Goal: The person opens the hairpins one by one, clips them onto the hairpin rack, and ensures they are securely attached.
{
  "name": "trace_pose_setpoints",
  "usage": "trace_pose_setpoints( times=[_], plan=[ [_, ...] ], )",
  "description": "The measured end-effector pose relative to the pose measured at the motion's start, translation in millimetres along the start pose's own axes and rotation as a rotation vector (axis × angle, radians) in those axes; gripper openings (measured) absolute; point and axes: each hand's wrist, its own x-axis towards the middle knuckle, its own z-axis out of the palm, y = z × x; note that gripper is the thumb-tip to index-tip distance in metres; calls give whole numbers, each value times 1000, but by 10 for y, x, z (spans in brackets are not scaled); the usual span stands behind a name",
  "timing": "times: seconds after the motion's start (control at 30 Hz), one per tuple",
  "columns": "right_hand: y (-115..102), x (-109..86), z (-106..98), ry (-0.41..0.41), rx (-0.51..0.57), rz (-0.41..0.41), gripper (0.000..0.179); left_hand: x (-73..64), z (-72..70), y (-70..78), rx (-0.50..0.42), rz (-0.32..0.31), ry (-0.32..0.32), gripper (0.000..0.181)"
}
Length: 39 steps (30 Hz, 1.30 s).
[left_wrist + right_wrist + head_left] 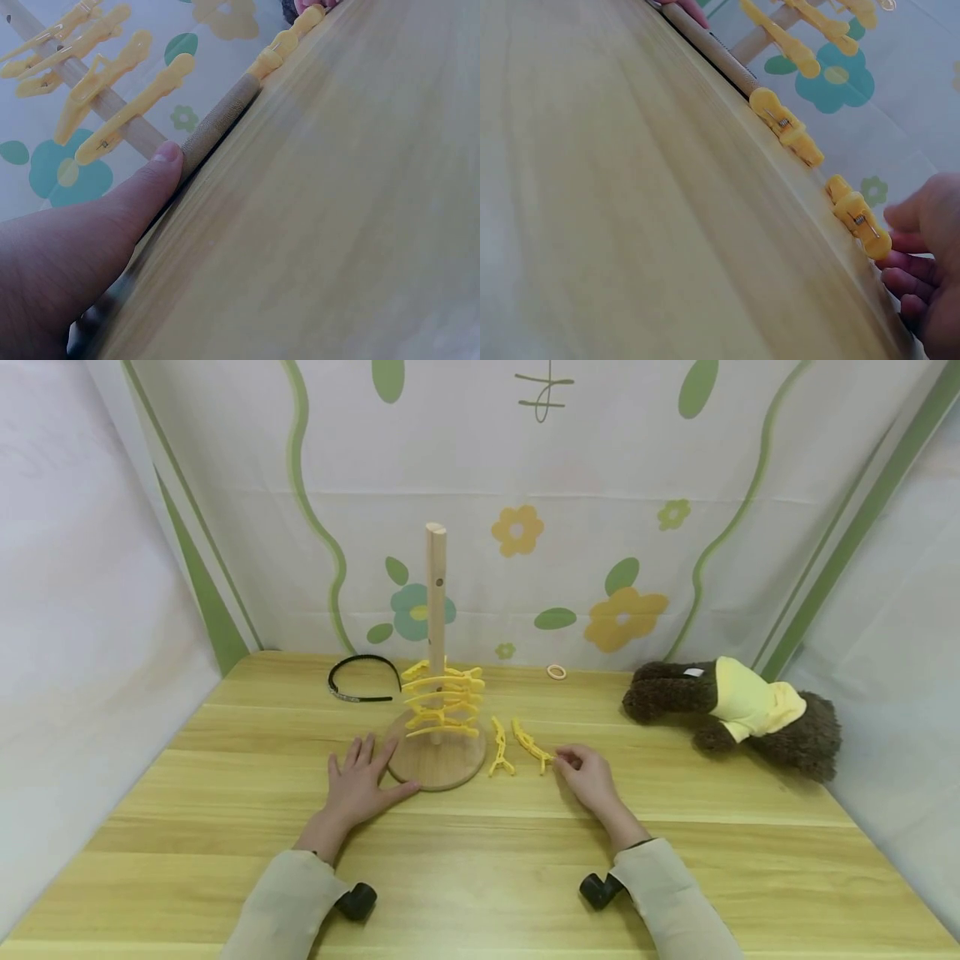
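Observation:
My left hand point(358, 787) lies spread on the table at the left of a wooden stand, thumb and index fingertip at the rim of its round base point(442, 770). Several yellow hair clips point(442, 729) are stacked up the stand's upright post point(437, 610). Right of the base, two more yellow hair clips lie on the table, one nearer the stand point(500, 752) and one farther right point(531, 745). My right hand point(588, 781) has loosely bent fingers at the near end of the farther clip. In the right wrist view, the thumb stands apart from that clip point(859, 219).
Behind the stand on the left lies a black headband point(365, 699). A small pale ring point(556, 672) sits near the back edge. A brown plush toy in a yellow top point(757, 706) lies at the right. Patterned cloth hangs behind the table point(480, 877).

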Motion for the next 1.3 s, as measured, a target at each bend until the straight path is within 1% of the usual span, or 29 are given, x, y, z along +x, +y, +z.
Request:
trace_pose_setpoints(
  times=[0.03, 0.1, 0.17, 0.23, 0.33, 0.5, 0.7, 0.8, 0.87, 0.97, 1.03, 1.1, 1.17, 1.3],
  plan=[
    [-2, 0, 4, -6, 0, -4, 23, 0, -2, 0, -4, 0, 0, 88],
    [-1, 1, 25, -26, -33, -26, 34, 2, -3, -3, 1, 0, -3, 88],
    [-9, -7, 53, -52, -89, -48, 47, 4, -2, -9, 8, 0, -3, 88],
    [-23, -19, 81, -63, -156, -56, 56, 5, -1, -15, 14, -1, -2, 88],
    [-43, -34, 107, -39, -219, -41, 58, 4, -3, -18, 16, 0, 0, 88],
    [-44, -37, 102, 19, -235, -15, 49, -1, -6, -9, 6, -1, -4, 88],
    [-1, -23, 53, 36, -215, -17, 38, -1, -5, -8, 10, -1, -4, 88],
    [11, -3, -14, 40, -163, -19, 32, -1, -8, -3, 8, -2, -7, 88],
    [17, 18, -78, 28, -102, 3, 30, -2, -12, 0, 6, -2, -10, 88],
    [21, 50, -204, -38, -32, 54, 32, -2, -14, 4, 4, 0, -10, 88],
    [20, 73, -301, -91, -12, 63, 34, -3, -12, 2, 6, 0, -10, 88],
    [11, 98, -400, -141, -4, 39, 35, -3, -11, 3, 7, 1, -8, 88],
    [8, 130, -493, -163, -5, -14, 35, -5, -10, 6, 5, 1, -8, 87],
    [-19, 217, -641, -151, -6, -112, 34, -11, -17, 16, 2, -2, -10, 87]
  ],
)
